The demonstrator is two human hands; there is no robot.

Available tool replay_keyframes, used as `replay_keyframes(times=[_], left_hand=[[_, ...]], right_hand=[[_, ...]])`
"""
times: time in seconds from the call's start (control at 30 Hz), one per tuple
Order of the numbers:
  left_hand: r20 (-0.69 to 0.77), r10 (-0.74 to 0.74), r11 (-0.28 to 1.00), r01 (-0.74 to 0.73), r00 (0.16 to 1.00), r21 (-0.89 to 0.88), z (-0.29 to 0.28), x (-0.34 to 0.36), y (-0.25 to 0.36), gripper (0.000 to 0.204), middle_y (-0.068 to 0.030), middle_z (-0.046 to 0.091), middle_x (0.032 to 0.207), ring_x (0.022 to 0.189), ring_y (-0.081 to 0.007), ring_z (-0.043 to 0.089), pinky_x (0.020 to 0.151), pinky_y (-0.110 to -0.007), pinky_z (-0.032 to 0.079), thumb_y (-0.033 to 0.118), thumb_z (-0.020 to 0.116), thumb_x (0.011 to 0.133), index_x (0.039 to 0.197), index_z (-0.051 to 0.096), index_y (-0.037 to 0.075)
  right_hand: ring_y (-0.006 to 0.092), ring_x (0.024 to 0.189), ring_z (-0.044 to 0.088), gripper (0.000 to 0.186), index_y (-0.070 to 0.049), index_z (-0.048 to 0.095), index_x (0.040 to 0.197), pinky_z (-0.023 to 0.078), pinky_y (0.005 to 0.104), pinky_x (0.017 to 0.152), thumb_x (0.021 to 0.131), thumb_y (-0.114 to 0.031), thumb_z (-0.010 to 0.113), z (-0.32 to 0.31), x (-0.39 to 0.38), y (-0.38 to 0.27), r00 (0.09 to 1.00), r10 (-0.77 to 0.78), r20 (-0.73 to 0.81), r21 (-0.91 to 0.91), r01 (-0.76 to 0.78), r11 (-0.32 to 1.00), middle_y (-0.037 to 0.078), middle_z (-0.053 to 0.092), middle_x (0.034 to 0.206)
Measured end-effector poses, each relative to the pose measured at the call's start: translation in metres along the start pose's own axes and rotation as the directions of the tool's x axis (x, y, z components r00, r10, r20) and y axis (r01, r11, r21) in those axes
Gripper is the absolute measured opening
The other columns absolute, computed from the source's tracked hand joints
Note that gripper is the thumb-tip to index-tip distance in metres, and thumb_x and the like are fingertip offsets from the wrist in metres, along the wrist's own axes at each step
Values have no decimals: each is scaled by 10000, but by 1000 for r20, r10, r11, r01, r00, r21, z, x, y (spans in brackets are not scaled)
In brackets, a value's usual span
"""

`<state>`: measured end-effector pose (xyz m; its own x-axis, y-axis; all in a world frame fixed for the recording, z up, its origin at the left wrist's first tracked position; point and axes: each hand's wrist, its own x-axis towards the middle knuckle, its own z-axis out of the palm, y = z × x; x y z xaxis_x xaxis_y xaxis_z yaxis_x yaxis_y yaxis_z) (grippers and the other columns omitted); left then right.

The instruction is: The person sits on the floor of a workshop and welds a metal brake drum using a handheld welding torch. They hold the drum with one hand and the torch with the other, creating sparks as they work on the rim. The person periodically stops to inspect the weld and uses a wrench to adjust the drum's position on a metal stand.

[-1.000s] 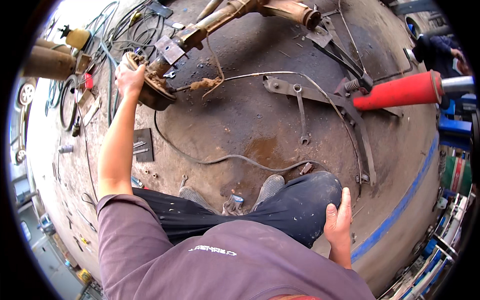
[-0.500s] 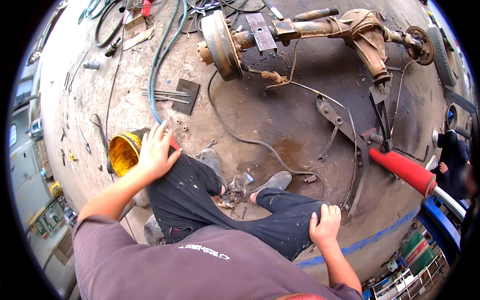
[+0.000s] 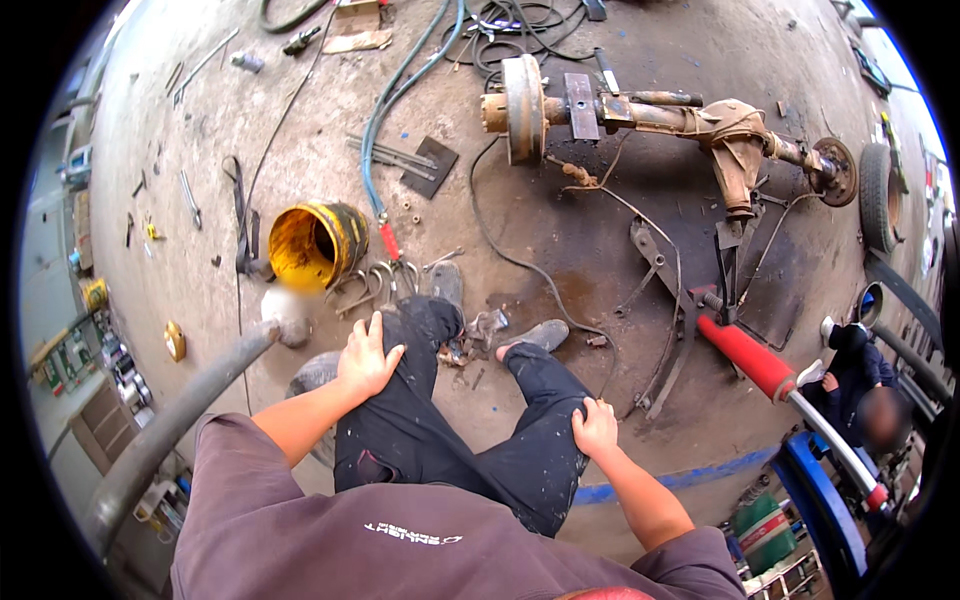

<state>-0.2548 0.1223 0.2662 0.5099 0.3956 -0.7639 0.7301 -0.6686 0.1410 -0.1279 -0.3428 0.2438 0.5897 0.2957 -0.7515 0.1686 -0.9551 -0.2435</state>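
I sit with both hands on my dark trousers (image 3: 420, 410). My left hand (image 3: 368, 360) rests on my left thigh, its fingers spread and nothing in it. On my right knee lies my right hand (image 3: 597, 428), fingers draped over the cloth, also without an object. Beyond my left hand, a dirty yellow bucket (image 3: 350, 240) lies on its side, its mouth facing left. Beside it, a red fitting (image 3: 389, 240) ends the blue hoses (image 3: 372, 150). Several curved metal pieces (image 3: 360, 288) lie between the bucket and my left shoe.
A rusty vehicle axle (image 3: 660, 118) with a brake drum (image 3: 524, 110) stretches across the far floor. At right, a long red handle (image 3: 748, 358) slants from a jack. Another person (image 3: 860, 385) is near the right edge. A grey pipe (image 3: 190, 420) rises at left.
The view has shifted, and the bucket now shows more fully. My left hand has drawn back from beside the bucket onto my thigh. My right hand stays on my right knee.
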Motion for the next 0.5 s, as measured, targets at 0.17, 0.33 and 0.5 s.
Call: replay_keyframes(times=[0.17, 0.33, 0.5], left_hand=[[96, 205, 970, -215, 974, 115, -10, -143, -19, 684, -349, 380, 1502, 1340, -488, 448, 1102, -537, 400, 305, 638, 935, 1478, 410, -42], [24, 346, 922, -335, 938, -195, -61, -285, -60, 311, -200, 616, 1184, 1119, -384, 577, 969, -490, 477, 147, 652, 851, 1124, 671, -3], [112, 498, 861, -476, 860, -178, -71, -295, -51, 86, -75, 587, 826, 867, -313, 579, 724, -448, 468, 170, 698, 767, 727, 679, 96]], right_hand=[[509, 1277, 518, 800, 49, 311, 1491, 436, 549, 1063, 985, -528, 532, 22, -88, -55, 858, 472, 203, 80, -495, 865, 360, 513, 1375], [467, 1301, 536, 784, 111, 387, 1474, 419, 452, 1109, 988, -480, 557, -13, -181, -99, 812, 415, 410, 57, -477, 877, 397, 529, 1365], [459, 1230, 587, 640, 59, 538, 1382, 453, 475, 1065, 972, -431, 566, -26, -220, -111, 874, 330, 356, 36, -366, 930, 347, 628, 1248]])
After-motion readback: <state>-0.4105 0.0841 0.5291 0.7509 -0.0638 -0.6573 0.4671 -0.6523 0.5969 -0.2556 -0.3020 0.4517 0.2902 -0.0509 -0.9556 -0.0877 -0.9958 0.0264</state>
